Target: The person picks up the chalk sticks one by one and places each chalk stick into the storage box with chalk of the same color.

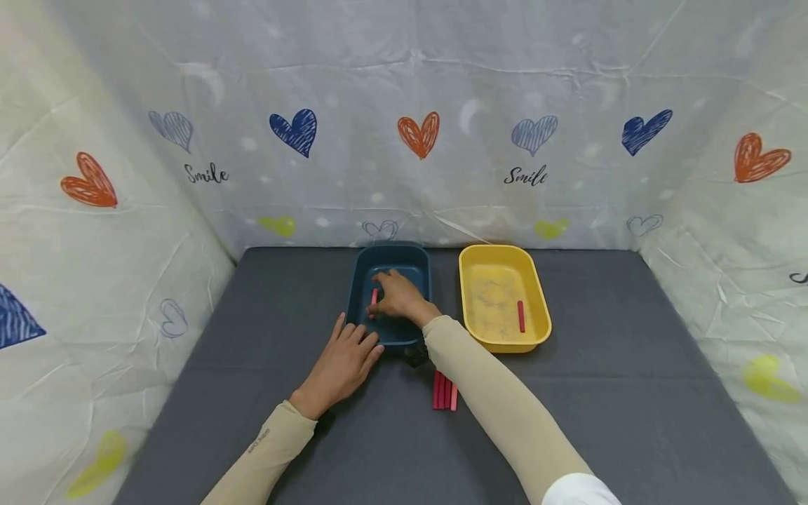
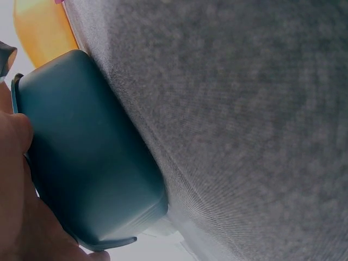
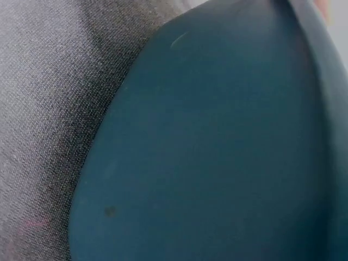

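Note:
A dark blue tray [image 1: 412, 269] sits at the back middle of the grey cloth table [image 1: 631, 365]. My right hand [image 1: 393, 295] reaches into it, fingers curled round a short red stick [image 1: 374, 299] near the tray floor. My left hand [image 1: 351, 345] lies flat on the cloth, its straight fingers touching the tray's near left rim. The left wrist view shows the tray's outer wall [image 2: 87, 141] against my left hand [image 2: 13, 179]. Only the blue tray wall [image 3: 217, 152] and the cloth fill the right wrist view.
A yellow tray [image 1: 495, 277] stands right of the blue one with one red stick [image 1: 521, 315] inside. Several red sticks [image 1: 444, 391] lie together on the cloth beside my right forearm. Heart-printed fabric walls [image 1: 416, 140] close in three sides.

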`<state>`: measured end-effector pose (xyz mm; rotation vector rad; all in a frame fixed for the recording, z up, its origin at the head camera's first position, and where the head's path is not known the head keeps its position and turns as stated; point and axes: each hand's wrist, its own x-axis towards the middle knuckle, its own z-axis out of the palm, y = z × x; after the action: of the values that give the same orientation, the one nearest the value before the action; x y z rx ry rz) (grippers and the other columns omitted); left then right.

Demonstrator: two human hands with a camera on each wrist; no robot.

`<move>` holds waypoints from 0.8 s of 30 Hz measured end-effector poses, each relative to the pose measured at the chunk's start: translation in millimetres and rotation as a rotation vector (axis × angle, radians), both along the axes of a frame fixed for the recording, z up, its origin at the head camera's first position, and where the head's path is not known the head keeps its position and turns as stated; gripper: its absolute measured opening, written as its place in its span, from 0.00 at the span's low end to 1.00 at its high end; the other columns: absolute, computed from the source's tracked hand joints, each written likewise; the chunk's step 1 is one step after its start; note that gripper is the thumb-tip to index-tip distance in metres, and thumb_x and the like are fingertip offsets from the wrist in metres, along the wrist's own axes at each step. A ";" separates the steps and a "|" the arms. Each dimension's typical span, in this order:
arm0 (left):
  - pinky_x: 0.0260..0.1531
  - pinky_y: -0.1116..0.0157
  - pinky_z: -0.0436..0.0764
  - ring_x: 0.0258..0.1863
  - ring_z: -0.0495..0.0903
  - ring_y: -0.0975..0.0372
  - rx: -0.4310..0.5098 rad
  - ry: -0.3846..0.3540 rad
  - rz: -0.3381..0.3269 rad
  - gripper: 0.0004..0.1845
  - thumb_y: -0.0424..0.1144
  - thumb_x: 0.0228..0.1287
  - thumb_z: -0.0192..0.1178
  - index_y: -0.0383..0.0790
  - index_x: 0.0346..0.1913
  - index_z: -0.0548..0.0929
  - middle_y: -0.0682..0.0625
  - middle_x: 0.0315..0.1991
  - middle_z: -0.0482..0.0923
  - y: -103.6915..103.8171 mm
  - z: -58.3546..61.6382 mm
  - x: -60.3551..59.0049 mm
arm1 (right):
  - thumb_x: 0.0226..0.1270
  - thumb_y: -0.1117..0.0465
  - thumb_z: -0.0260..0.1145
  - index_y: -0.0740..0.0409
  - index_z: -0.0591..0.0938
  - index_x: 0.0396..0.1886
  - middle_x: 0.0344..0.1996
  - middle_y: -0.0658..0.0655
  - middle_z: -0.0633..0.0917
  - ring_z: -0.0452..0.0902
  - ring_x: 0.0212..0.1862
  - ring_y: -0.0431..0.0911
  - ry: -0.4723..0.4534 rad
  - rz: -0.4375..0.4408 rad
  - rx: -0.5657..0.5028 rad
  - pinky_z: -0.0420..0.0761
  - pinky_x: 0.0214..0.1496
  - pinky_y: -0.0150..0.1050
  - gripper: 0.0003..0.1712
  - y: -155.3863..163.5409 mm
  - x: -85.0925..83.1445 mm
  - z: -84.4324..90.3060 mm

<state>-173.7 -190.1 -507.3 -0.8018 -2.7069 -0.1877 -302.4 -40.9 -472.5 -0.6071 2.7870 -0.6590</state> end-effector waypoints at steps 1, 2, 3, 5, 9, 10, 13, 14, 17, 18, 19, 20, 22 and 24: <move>0.71 0.39 0.56 0.43 0.73 0.51 -0.001 -0.005 0.002 0.12 0.47 0.76 0.49 0.45 0.38 0.76 0.47 0.37 0.74 0.0 0.2 0.1 | 0.60 0.43 0.72 0.47 0.70 0.70 0.67 0.57 0.71 0.74 0.62 0.52 0.013 0.000 0.000 0.77 0.60 0.47 0.41 0.8 1.5 1.9; 0.71 0.39 0.56 0.44 0.73 0.51 -0.002 -0.009 0.005 0.12 0.47 0.76 0.49 0.44 0.38 0.76 0.47 0.38 0.74 0.0 0.5 0.1 | 0.60 0.43 0.71 0.47 0.70 0.70 0.67 0.57 0.71 0.74 0.62 0.52 0.027 0.003 -0.006 0.78 0.60 0.47 0.40 1.4 3.1 4.1; 0.71 0.39 0.56 0.44 0.73 0.51 -0.005 -0.012 0.008 0.12 0.47 0.76 0.49 0.45 0.38 0.76 0.47 0.38 0.74 0.0 0.8 0.0 | 0.61 0.43 0.71 0.47 0.70 0.71 0.67 0.57 0.71 0.74 0.62 0.52 0.039 0.004 -0.015 0.78 0.59 0.47 0.40 2.0 4.9 6.6; 0.71 0.39 0.56 0.44 0.73 0.51 -0.011 -0.015 0.013 0.12 0.47 0.76 0.49 0.45 0.39 0.76 0.47 0.38 0.74 0.2 1.4 -0.2 | 0.62 0.43 0.70 0.48 0.69 0.71 0.67 0.57 0.71 0.74 0.62 0.52 0.066 0.012 -0.036 0.79 0.58 0.47 0.39 3.2 8.7 11.2; 0.71 0.39 0.57 0.44 0.74 0.51 -0.026 -0.014 0.011 0.12 0.47 0.76 0.49 0.44 0.39 0.77 0.47 0.38 0.74 1.0 1.9 -0.8 | 0.63 0.44 0.70 0.48 0.70 0.70 0.65 0.56 0.72 0.74 0.61 0.51 0.112 0.018 -0.086 0.79 0.55 0.48 0.38 7.3 18.3 19.4; 0.71 0.39 0.57 0.44 0.74 0.51 -0.029 -0.014 0.010 0.12 0.47 0.76 0.49 0.44 0.39 0.77 0.47 0.38 0.74 1.2 2.0 -0.8 | 0.63 0.45 0.69 0.48 0.70 0.70 0.65 0.55 0.72 0.74 0.60 0.51 0.126 0.019 -0.092 0.80 0.55 0.47 0.37 8.7 21.1 20.8; 0.71 0.38 0.57 0.44 0.74 0.51 -0.026 -0.013 0.011 0.12 0.47 0.76 0.50 0.44 0.39 0.77 0.47 0.38 0.74 1.5 1.8 -0.3 | 0.64 0.45 0.69 0.48 0.71 0.69 0.63 0.55 0.73 0.75 0.57 0.50 0.164 0.031 -0.129 0.80 0.53 0.47 0.36 13.4 29.8 24.7; 0.71 0.38 0.57 0.44 0.74 0.51 -0.024 -0.010 0.012 0.12 0.47 0.76 0.50 0.44 0.39 0.77 0.47 0.37 0.74 1.4 1.6 -0.1 | 0.64 0.45 0.69 0.48 0.71 0.69 0.63 0.55 0.74 0.76 0.57 0.50 0.181 0.038 -0.133 0.81 0.53 0.46 0.36 15.1 32.8 25.9; 0.71 0.38 0.57 0.44 0.74 0.50 -0.015 0.003 0.015 0.11 0.47 0.75 0.51 0.43 0.39 0.77 0.46 0.37 0.74 0.5 0.7 0.9 | 0.65 0.45 0.68 0.49 0.72 0.68 0.61 0.55 0.75 0.76 0.56 0.49 0.224 0.064 -0.149 0.81 0.54 0.45 0.35 21.2 42.0 29.4; 0.70 0.38 0.57 0.44 0.74 0.50 -0.015 0.008 0.013 0.11 0.46 0.75 0.52 0.43 0.40 0.78 0.46 0.37 0.74 0.1 0.1 1.1 | 0.65 0.45 0.68 0.49 0.72 0.68 0.61 0.55 0.75 0.76 0.57 0.49 0.237 0.068 -0.149 0.81 0.54 0.44 0.34 23.8 45.0 30.3; 0.70 0.38 0.57 0.44 0.74 0.50 -0.016 0.013 0.011 0.11 0.46 0.75 0.52 0.43 0.40 0.78 0.46 0.37 0.74 -0.1 -0.4 1.2 | 0.65 0.45 0.68 0.49 0.72 0.68 0.61 0.55 0.75 0.76 0.57 0.48 0.244 0.071 -0.150 0.81 0.55 0.44 0.34 27.0 48.2 31.3; 0.70 0.38 0.57 0.43 0.74 0.50 -0.014 0.017 0.008 0.11 0.46 0.75 0.52 0.43 0.40 0.78 0.46 0.36 0.74 -0.1 -0.8 1.1 | 0.65 0.45 0.68 0.48 0.72 0.68 0.60 0.54 0.75 0.76 0.58 0.48 0.249 0.071 -0.150 0.81 0.56 0.44 0.33 30.4 51.1 32.0; 0.70 0.38 0.57 0.43 0.74 0.51 -0.012 0.019 0.002 0.11 0.46 0.75 0.52 0.42 0.41 0.78 0.47 0.36 0.74 0.4 -1.3 0.4 | 0.64 0.45 0.69 0.47 0.73 0.67 0.60 0.54 0.76 0.76 0.58 0.47 0.252 0.058 -0.161 0.81 0.55 0.44 0.33 38.1 56.5 33.0; 0.70 0.38 0.58 0.42 0.73 0.51 -0.015 0.023 -0.001 0.11 0.46 0.75 0.52 0.42 0.41 0.78 0.47 0.36 0.73 1.6 -1.3 -1.0 | 0.64 0.46 0.69 0.48 0.74 0.66 0.59 0.54 0.76 0.77 0.56 0.47 0.251 0.040 -0.183 0.81 0.55 0.44 0.32 46.4 61.2 33.5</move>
<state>-174.8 -188.5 -508.6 -0.8051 -2.6895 -0.1584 -241.1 5.5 -439.0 -0.8320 2.9530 -0.8938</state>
